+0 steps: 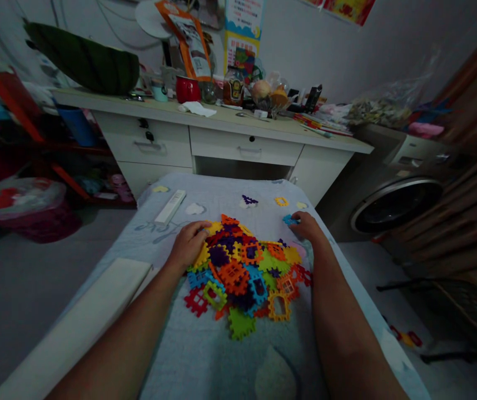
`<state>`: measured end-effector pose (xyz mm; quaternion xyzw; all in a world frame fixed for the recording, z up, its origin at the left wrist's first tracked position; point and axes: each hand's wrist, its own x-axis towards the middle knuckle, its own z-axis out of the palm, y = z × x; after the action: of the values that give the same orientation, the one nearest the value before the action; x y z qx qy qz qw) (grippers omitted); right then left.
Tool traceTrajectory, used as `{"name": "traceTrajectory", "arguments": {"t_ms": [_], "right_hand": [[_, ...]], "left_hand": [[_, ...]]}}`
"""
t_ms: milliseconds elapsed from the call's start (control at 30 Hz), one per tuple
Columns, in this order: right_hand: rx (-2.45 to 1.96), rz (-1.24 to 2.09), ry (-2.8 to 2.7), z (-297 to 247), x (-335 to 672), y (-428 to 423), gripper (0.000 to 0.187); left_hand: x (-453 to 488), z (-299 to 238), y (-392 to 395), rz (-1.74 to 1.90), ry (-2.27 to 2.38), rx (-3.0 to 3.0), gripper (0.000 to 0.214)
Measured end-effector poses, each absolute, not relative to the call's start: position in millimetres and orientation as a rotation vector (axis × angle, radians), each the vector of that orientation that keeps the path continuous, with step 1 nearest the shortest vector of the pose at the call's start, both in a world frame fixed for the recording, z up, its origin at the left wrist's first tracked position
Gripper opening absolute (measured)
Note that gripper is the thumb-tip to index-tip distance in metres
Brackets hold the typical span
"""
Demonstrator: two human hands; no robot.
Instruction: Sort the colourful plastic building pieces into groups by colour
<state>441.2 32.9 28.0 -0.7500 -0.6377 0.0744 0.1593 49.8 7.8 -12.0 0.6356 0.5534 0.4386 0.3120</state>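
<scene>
A heap of flat, toothed plastic building pieces in orange, yellow, green, blue, red and purple lies on a light blue cloth. My left hand rests on the heap's left side, fingers curled over the pieces. My right hand lies at the heap's far right, fingertips touching a loose blue piece. A purple piece and a yellow ring piece lie apart, farther back.
A white remote and a white scrap lie at the cloth's far left. A pale board runs along the left edge. Beyond stands a cluttered white desk; a washing machine is at right.
</scene>
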Motion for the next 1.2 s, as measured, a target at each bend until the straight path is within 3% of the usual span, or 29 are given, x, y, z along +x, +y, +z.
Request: {"name": "traceTrajectory", "arguments": {"t_ms": [133,300,400,800,1000,1200], "right_hand": [[-2.088,0.310,-1.848,51.1,438.1,27.7,0.037],[-1.804,0.840,-2.162,96.7,413.7,11.8,0.022],[-1.685,0.980,-2.317,113.6,389.5,2.3,0.022],[-1.945,0.888,-2.459,116.7,361.8,-5.4,0.016],[-1.851,0.864,-2.101,107.4,403.8,0.9,0.016],[-1.831,0.521,-1.531,76.1,432.6,18.5,0.017]], "left_hand": [[51.3,-6.8,5.1,1.241,1.425,1.656,0.034],[51.3,-4.7,3.5,1.323,1.480,1.631,0.032],[50.7,-6.6,4.0,1.341,1.516,1.609,0.031],[50.2,-10.6,7.2,1.306,1.555,1.613,0.032],[50.4,-13.8,7.2,1.297,1.524,1.604,0.032],[50.7,-13.9,7.3,1.285,1.515,1.619,0.033]]}}
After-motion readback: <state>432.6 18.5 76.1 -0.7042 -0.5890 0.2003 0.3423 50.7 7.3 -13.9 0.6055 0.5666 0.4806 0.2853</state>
